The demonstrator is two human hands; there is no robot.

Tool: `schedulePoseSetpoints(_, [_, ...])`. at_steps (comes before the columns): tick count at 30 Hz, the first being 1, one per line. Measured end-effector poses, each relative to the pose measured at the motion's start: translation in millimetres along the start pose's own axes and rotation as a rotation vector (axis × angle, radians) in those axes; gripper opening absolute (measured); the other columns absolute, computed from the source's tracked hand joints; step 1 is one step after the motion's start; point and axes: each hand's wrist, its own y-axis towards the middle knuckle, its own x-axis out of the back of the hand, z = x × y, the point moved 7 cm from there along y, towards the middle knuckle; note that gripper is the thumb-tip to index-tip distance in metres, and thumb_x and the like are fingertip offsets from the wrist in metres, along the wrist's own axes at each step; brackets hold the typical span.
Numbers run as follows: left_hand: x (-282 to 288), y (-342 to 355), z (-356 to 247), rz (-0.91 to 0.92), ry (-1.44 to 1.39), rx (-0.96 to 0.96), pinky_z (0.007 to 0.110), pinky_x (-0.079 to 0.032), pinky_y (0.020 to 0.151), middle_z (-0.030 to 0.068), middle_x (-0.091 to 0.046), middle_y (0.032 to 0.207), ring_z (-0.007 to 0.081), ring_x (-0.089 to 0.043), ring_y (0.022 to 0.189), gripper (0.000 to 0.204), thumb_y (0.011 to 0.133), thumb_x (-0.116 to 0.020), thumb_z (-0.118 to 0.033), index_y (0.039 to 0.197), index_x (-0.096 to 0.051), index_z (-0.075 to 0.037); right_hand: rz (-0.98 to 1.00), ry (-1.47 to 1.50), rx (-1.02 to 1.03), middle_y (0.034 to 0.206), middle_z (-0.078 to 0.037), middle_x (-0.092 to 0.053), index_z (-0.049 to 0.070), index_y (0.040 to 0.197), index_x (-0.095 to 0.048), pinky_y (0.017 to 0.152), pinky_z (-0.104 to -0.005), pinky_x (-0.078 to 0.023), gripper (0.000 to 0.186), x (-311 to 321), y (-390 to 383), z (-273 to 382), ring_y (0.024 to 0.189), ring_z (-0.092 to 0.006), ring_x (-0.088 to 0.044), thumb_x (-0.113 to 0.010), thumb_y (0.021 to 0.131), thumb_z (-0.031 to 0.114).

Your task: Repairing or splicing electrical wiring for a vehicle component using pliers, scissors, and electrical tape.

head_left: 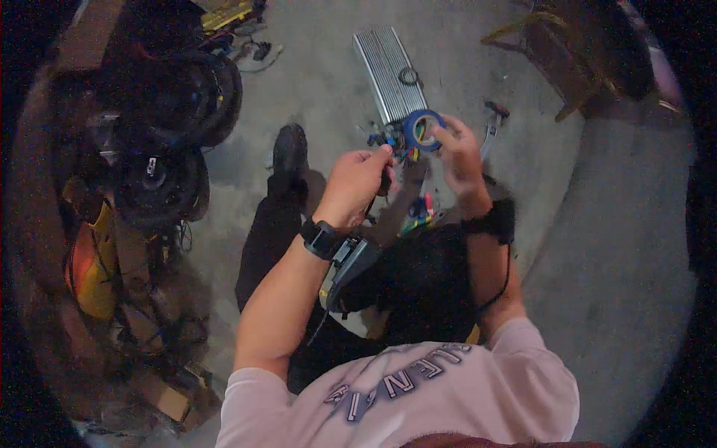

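My right hand grips a roll of blue tape at its right side, fingers on the ring. To the left, my left hand is closed in a pinch near the roll. Something dark shows under its fingers, too blurred to name. Just beyond both hands lies a long silver metal box with ribbed sides, on the floor. Coloured wires and blue connectors bunch at its near end, close to my left fingertips. A small dark ring rests on top of the box.
More coloured wires lie between my legs. Dark wheels and a yellow-orange part crowd the left side. A brown chair-like frame stands at the far right. A small dark connector with a cable lies right of the tape.
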Motion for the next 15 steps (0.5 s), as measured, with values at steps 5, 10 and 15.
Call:
schedulePoseSetpoints(5, [-1,-1,-26,-0.072,-0.058,-0.047,0.027,-0.039,0.053,0.0029,-0.055,0.064,0.0132,-0.052,0.056,0.029,0.096,-0.049,-0.025,0.081,-0.058,-0.002,0.029,0.187,-0.057,0.1,-0.01,-0.064,-0.004,0.115,-0.056,0.079,-0.0276,-0.047,0.041,-45,-5,22,0.088,-0.0169,-0.06,-0.067,0.079,0.013])
schedulePoseSetpoints(10, [-2,-10,-36,-0.06,-0.08,-0.082,0.026,-0.041,0.054,0.002,-0.055,0.065,0.0125,-0.052,0.057,0.026,0.094,-0.051,-0.024,0.08,-0.058,-0.003,0.107,0.351,0.047,0.098,-0.01,-0.065,-0.005,0.112,-0.057,0.078,-0.0286,-0.049,0.036,-60,-1,53,0.087,-0.0153,-0.061,-0.066,0.079,0.005])
schedulePoseSetpoints(15, [6,-6,-41,-0.072,-0.185,-0.057,0.027,-0.044,0.058,0.0027,-0.056,0.069,0.0148,-0.053,0.06,0.023,0.094,-0.052,-0.024,0.086,-0.057,-0.003,0.096,0.429,0.063,0.099,-0.01,-0.064,-0.005,0.114,-0.055,0.076,-0.0292,-0.049,0.037,-66,2,63,0.087,-0.0164,-0.061,-0.066,0.08,0.004])
